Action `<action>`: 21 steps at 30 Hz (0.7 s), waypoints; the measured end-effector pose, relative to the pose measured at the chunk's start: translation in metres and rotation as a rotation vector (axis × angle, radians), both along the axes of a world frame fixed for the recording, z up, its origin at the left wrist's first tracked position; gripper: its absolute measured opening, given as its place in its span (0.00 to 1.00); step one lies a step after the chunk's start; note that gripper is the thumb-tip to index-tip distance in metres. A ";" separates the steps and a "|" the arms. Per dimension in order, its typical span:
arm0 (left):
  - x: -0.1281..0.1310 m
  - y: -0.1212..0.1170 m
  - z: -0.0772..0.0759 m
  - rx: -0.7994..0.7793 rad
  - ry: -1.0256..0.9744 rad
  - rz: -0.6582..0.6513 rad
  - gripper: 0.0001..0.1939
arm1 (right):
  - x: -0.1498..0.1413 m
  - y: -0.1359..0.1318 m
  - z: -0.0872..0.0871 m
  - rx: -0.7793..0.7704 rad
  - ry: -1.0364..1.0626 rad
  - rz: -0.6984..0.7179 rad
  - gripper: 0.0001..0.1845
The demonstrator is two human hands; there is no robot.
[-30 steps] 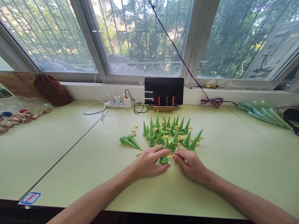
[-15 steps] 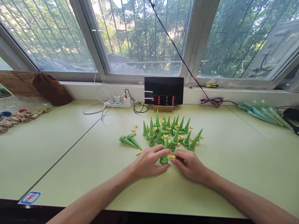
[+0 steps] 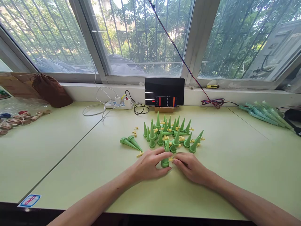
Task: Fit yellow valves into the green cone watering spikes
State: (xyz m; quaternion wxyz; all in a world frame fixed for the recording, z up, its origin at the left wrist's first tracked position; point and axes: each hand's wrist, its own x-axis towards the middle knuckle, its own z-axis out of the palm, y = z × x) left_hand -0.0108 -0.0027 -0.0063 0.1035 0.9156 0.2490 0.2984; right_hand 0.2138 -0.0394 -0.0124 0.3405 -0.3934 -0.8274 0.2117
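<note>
My left hand (image 3: 150, 164) is wrapped round the base of an upright green cone spike (image 3: 166, 157) standing on the pale green table (image 3: 94, 163). My right hand (image 3: 190, 166) pinches a small yellow valve piece (image 3: 171, 159) against the side of that cone. Just behind my hands stands a cluster of several green cone spikes (image 3: 172, 133) with small yellow pieces among them. Two more green cones (image 3: 130, 142) lie on their sides to the left, and a loose yellow piece (image 3: 139, 154) lies beside my left hand.
A phone (image 3: 166, 101) leans on a black tablet (image 3: 164, 91) at the window sill. A power strip with white cables (image 3: 116, 104) lies left of it. A brown pouch (image 3: 51, 89) and wooden pieces (image 3: 18, 117) are far left; bagged teal spikes (image 3: 265, 114) are far right.
My right hand has pressed the yellow piece slightly closer into the cone's side. Otherwise both hands stay in place.
</note>
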 end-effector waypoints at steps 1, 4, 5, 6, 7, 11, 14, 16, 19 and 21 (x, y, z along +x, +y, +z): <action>0.000 0.000 0.000 0.002 -0.001 -0.001 0.16 | 0.000 0.000 0.000 -0.009 -0.001 0.001 0.27; 0.000 0.000 0.000 0.000 0.002 -0.005 0.16 | 0.000 0.001 0.000 -0.030 -0.007 0.002 0.26; 0.000 0.001 0.000 0.001 0.001 -0.007 0.17 | 0.000 0.001 0.000 -0.037 -0.010 0.002 0.25; 0.000 0.001 0.000 0.002 -0.001 -0.008 0.17 | 0.000 0.000 -0.001 -0.045 -0.012 -0.001 0.25; -0.001 0.001 0.000 0.004 -0.005 -0.006 0.17 | 0.000 0.000 -0.001 -0.054 -0.013 -0.008 0.23; -0.001 0.002 0.003 -0.002 -0.015 0.032 0.17 | 0.001 -0.003 -0.002 -0.114 0.038 -0.042 0.10; -0.001 0.002 0.005 0.001 -0.013 0.049 0.17 | 0.002 -0.004 -0.005 -0.126 0.102 -0.031 0.09; 0.000 0.001 0.004 0.013 -0.014 0.048 0.17 | 0.003 -0.004 -0.006 -0.085 0.105 -0.047 0.08; 0.002 0.000 0.002 0.030 -0.017 0.040 0.16 | 0.002 -0.003 -0.006 -0.025 0.097 -0.053 0.07; 0.002 0.000 0.001 0.034 -0.025 0.034 0.17 | 0.001 -0.002 -0.006 -0.022 0.105 -0.036 0.08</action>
